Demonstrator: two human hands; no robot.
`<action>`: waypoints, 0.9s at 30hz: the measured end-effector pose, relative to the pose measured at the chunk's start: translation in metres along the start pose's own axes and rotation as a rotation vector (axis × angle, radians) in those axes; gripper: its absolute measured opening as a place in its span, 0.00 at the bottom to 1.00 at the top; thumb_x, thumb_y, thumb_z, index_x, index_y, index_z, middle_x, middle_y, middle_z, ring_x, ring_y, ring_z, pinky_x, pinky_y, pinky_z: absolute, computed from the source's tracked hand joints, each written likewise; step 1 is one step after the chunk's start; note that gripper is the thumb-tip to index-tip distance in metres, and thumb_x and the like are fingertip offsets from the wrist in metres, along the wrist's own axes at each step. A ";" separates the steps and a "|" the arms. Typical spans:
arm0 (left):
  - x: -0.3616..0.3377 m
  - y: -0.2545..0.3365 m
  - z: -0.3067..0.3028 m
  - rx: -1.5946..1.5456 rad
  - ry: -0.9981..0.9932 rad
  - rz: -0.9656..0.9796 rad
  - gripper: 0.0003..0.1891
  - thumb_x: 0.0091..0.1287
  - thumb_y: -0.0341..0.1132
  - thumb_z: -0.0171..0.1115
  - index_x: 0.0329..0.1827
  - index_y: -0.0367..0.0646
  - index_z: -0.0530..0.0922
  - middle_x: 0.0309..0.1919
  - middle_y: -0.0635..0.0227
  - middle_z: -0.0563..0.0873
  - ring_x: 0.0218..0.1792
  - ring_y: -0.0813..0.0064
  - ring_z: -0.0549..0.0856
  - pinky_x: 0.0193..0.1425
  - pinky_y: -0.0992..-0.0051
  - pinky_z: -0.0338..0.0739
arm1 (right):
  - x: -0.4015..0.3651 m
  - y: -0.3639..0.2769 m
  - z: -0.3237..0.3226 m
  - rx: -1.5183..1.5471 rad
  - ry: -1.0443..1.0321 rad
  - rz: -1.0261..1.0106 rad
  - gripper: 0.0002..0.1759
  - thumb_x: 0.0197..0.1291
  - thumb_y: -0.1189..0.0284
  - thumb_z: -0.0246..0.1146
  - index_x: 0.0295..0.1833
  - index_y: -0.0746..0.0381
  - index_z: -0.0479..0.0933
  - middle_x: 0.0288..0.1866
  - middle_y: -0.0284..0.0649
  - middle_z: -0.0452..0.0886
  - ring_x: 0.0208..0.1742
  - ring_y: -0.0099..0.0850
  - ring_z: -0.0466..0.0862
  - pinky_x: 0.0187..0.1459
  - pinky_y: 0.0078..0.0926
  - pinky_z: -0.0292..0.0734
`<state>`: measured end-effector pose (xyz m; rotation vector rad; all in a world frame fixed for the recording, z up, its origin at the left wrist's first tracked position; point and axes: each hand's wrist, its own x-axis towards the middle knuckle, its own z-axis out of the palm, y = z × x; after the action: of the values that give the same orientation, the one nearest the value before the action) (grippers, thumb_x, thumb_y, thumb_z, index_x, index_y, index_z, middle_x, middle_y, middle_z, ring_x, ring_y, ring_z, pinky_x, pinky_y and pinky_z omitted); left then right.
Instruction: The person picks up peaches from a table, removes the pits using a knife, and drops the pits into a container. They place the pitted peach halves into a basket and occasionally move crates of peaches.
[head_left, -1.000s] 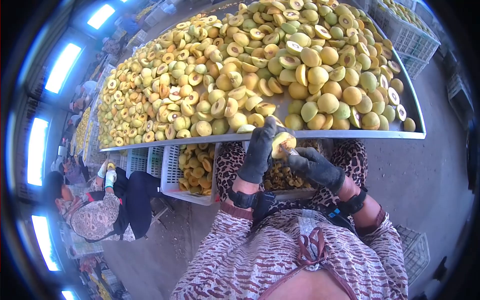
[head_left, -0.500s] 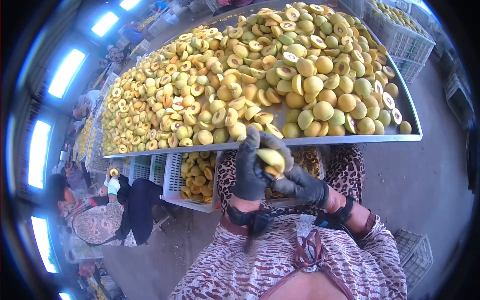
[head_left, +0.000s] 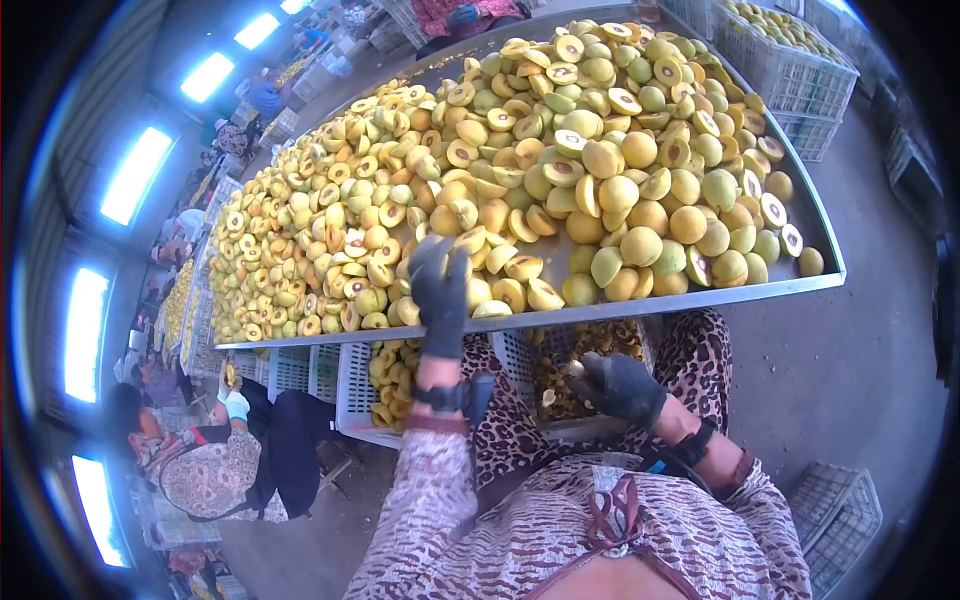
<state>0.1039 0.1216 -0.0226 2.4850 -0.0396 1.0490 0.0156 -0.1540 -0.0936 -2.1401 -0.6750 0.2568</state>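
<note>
A heap of halved yellow-green fruit (head_left: 590, 160) covers the metal-edged tray (head_left: 600, 308). My left hand (head_left: 438, 290), in a dark glove, reaches over the tray's front edge onto the fruit; its fingers are blurred, and what they hold, if anything, cannot be made out. Over the crate of dark scraps (head_left: 560, 390) between my knees is my right hand (head_left: 620, 387), gloved too, its fingers closed around something small and pale at the tips. Another crate (head_left: 355, 395) with cut fruit stands below the tray, left of my legs.
A co-worker (head_left: 215, 465) sits at the left with fruit in a gloved hand. Another person (head_left: 465, 18) is beyond the tray's far edge. Stacked crates (head_left: 800, 90) of fruit stand at the back right, and a grey crate (head_left: 835, 515) at the lower right.
Both hands were together around a fruit in front of the tray. They have parted: the left moved forward and left onto the heap, the right slightly right, over the scraps crate.
</note>
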 end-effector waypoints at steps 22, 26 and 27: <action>0.040 0.030 0.089 -0.231 -0.885 0.012 0.23 0.52 0.29 0.72 0.53 0.33 0.80 0.50 0.54 0.83 0.54 0.57 0.81 0.61 0.65 0.75 | -0.011 -0.010 -0.068 1.062 0.298 0.158 0.14 0.69 0.62 0.63 0.42 0.64 0.76 0.30 0.22 0.69 0.31 0.13 0.66 0.32 0.16 0.62; 0.021 0.058 0.062 -0.454 -0.550 0.033 0.21 0.57 0.28 0.70 0.54 0.31 0.80 0.49 0.59 0.85 0.48 0.69 0.84 0.54 0.72 0.79 | 0.003 -0.011 -0.054 1.089 0.368 0.097 0.13 0.67 0.66 0.64 0.41 0.65 0.74 0.30 0.25 0.72 0.31 0.15 0.67 0.32 0.19 0.65; 0.013 0.083 0.046 -0.764 -0.608 -0.373 0.21 0.58 0.28 0.69 0.55 0.31 0.79 0.49 0.60 0.85 0.46 0.73 0.85 0.52 0.74 0.80 | 0.008 -0.013 -0.051 1.094 0.358 0.104 0.13 0.67 0.66 0.64 0.41 0.65 0.74 0.30 0.25 0.72 0.31 0.15 0.67 0.32 0.19 0.65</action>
<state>0.1280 0.0295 -0.0103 1.8937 -0.1281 0.0542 0.0380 -0.1773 -0.0517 -1.1137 -0.1242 0.2149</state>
